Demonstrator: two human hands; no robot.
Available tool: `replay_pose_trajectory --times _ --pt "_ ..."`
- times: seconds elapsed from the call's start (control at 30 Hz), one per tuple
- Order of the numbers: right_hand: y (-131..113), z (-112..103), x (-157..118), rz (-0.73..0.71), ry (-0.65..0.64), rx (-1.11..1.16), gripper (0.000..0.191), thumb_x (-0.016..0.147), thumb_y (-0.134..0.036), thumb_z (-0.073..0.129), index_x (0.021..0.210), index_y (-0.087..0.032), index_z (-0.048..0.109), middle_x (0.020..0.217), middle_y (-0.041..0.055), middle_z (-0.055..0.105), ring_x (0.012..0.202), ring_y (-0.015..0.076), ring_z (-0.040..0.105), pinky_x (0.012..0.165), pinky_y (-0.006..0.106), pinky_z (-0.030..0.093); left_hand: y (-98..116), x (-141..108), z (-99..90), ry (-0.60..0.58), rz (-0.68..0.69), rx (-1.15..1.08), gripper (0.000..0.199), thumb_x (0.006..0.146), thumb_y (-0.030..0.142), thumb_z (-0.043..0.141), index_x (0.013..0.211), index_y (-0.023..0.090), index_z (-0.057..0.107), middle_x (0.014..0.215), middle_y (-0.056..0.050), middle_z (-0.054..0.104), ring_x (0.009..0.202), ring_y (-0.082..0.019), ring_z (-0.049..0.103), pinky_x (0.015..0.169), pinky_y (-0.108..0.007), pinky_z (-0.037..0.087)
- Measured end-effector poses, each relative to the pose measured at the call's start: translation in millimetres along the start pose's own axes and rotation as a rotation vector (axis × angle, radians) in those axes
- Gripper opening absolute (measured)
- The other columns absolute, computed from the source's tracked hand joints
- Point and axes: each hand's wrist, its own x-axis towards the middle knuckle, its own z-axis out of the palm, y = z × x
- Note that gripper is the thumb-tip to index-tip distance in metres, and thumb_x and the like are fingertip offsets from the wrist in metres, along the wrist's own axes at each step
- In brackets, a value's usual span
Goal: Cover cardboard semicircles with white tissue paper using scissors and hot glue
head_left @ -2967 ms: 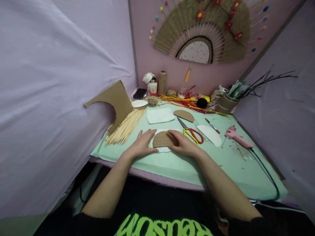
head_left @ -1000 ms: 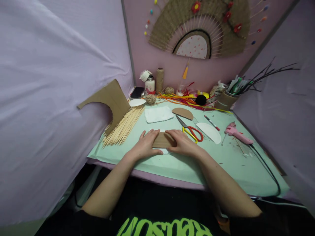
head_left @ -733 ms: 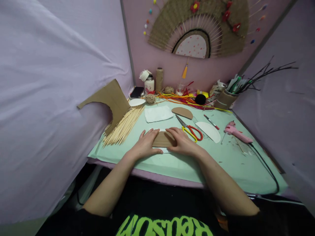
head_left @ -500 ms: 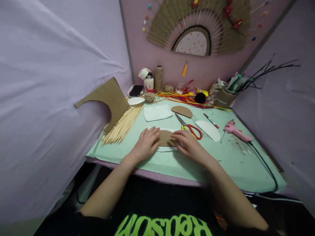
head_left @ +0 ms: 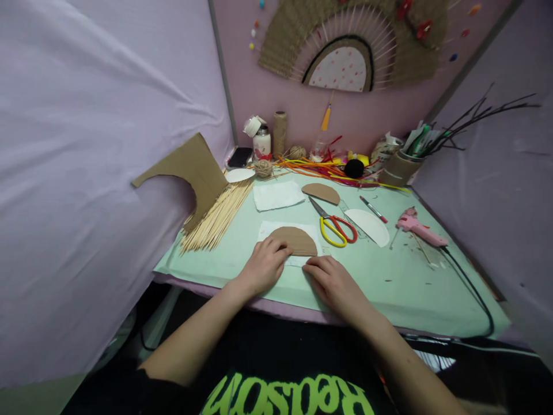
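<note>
1. Setting: pale fabric side panels (head_left: 108, 127), pink backdrop (head_left: 246, 104) with a big fan-shaped piece (head_left: 280, 43) hung on it; light green table cover (head_left: 367, 288) below.
2. Main thing: corrugated cardboard half-disc (head_left: 298, 237), lying flat on a white sheet (head_left: 297, 261) near the front table edge, curve facing away from the person, straight edge toward them. Sheet shows around it.
3. Left hand (head_left: 265, 268): fingers bent, tips on the half-disc near its straight edge. Pinching or just pressing, can't tell.
4. Right hand (head_left: 334, 285): fingers together and curled, tips at the sheet's near right corner, just below the half-disc. Whether it grips the paper, can't tell; thumb mostly hidden.
5. Nearby: scissors (head_left: 330, 218) to the right, blades pointing away; white half-disc (head_left: 369, 227) beyond them; pink glue gun (head_left: 421, 232) further right; wooden sticks (head_left: 220, 222) on the left.
6. Doing it well (judgement): left fingertips should pin the cardboard firmly so it can't slide; right should keep the paper smooth, no creases. Even paper margin along the curve, straight edge square to the sheet, light pressure so the corrugation doesn't dent.
</note>
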Motion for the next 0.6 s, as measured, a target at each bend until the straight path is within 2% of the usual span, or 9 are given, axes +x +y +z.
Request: replay_pose_trajectory --times 0.13,0.23,0.37,0.4,0.47,0.53,0.6 --pt "-2 0 -5 -0.002 0.046 0.038 0.026 0.093 -0.011 0.046 0.111 -0.019 0.063 0.11 0.0123 0.065 0.101 0.0253 0.057 0.088 0.043 0.052 2 0 -1.0 -0.009 -0.027 -0.001 0.033 0.094 0.018 0.042 0.12 0.022 0.063 0.119 -0.01 0.061 0.115 -0.026 0.05 0.094 -0.044 0.043" --pt "0 -3 -7 0.004 0.082 0.089 0.025 0.094 -0.014 0.046 0.111 -0.021 0.063 0.114 0.0119 0.064 0.105 0.0248 0.059 0.091 0.043 0.052 -2 5 -9.9 -0.026 -0.027 -0.058 0.03 0.094 0.022 0.045 0.116 0.021 0.065 0.116 -0.009 0.063 0.112 -0.026 0.053 0.096 -0.042 0.045" --pt "22 -22 -1 0.116 0.167 0.102 0.024 0.095 -0.022 0.047 0.112 -0.022 0.063 0.118 0.0122 0.064 0.111 0.0252 0.059 0.095 0.043 0.05 -17 35 -33.0 -0.035 -0.065 -0.127 0.036 0.088 0.023 0.051 0.122 0.018 0.061 0.122 -0.011 0.06 0.112 -0.024 0.057 0.1 -0.036 0.045" --pt "30 -29 4 0.159 0.17 0.08 0.024 0.095 -0.024 0.047 0.111 -0.022 0.064 0.117 0.0123 0.064 0.111 0.026 0.059 0.096 0.044 0.049 -21 46 -38.2 -0.071 -0.086 -0.096 0.04 0.085 0.025 0.054 0.125 0.018 0.058 0.124 -0.012 0.059 0.115 -0.025 0.057 0.101 -0.037 0.044" --pt "48 -41 17 0.28 0.13 -0.004 0.025 0.093 -0.026 0.048 0.112 -0.02 0.064 0.116 0.0132 0.065 0.11 0.0277 0.06 0.095 0.045 0.048 -26 72 -45.0 -0.219 -0.121 -0.024 0.06 0.076 0.035 0.068 0.131 0.017 0.052 0.13 -0.014 0.056 0.123 -0.031 0.052 0.102 -0.039 0.044" --pt "64 -51 32 0.384 -0.01 -0.102 0.027 0.091 -0.028 0.052 0.112 -0.017 0.064 0.117 0.0161 0.064 0.107 0.0295 0.061 0.09 0.042 0.048 -27 97 -46.0 -0.401 -0.125 0.046 0.077 0.064 0.047 0.078 0.129 0.016 0.052 0.13 -0.016 0.057 0.123 -0.034 0.052 0.1 -0.041 0.044" --pt "75 -54 48 0.47 -0.156 -0.187 0.028 0.088 -0.031 0.056 0.109 -0.014 0.065 0.11 0.0183 0.064 0.1 0.0302 0.063 0.083 0.038 0.048 -24 117 -43.1 -0.483 -0.128 0.115 0.078 0.055 0.052 0.082 0.12 0.016 0.057 0.129 -0.019 0.058 0.12 -0.037 0.054 0.097 -0.043 0.045"
